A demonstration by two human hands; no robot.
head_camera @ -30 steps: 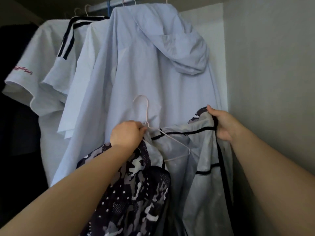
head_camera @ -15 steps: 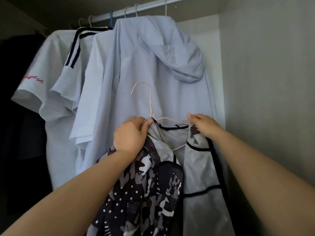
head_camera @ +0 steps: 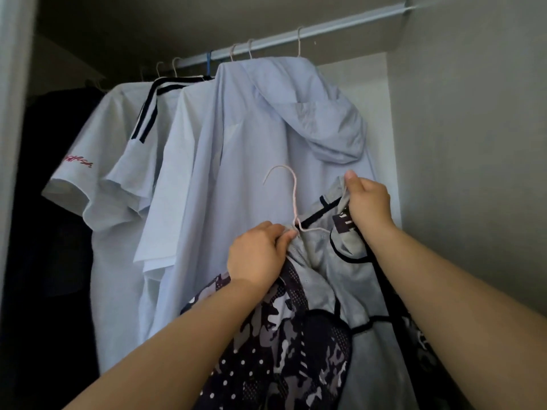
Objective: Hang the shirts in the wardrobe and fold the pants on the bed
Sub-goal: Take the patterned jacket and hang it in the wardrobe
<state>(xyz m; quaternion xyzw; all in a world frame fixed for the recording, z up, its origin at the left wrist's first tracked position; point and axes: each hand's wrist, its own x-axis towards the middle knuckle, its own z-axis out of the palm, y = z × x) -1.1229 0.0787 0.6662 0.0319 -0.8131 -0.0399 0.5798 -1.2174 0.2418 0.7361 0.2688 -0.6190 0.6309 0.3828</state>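
We are holding the shirt well below the rail, under its right end and in front of the hooded shirt that is hanging from the rail. The left hand is gripping the shirt's neck together with the base of the hanger hook, fingers curled round both. The right hand is pinching the shirt's shoulder edge and holding it nearer the rail. We are judging the shirt to be light, thin and limp: it is draping and bunching under both hands, and part of it is showing its grey inside. The cloth is probably sliding easily on the thin wire, so we are advising one hold at the neck, where cloth and wire are meeting, and a second at the shoulder edge. The shirt's long axis is running vertically, with the neck toward the rail and the hem out of view below. The hook is standing upright toward the rail, with its open end turning left. The hanger's arms are mostly lying under the cloth, so we are not reading their tilt.
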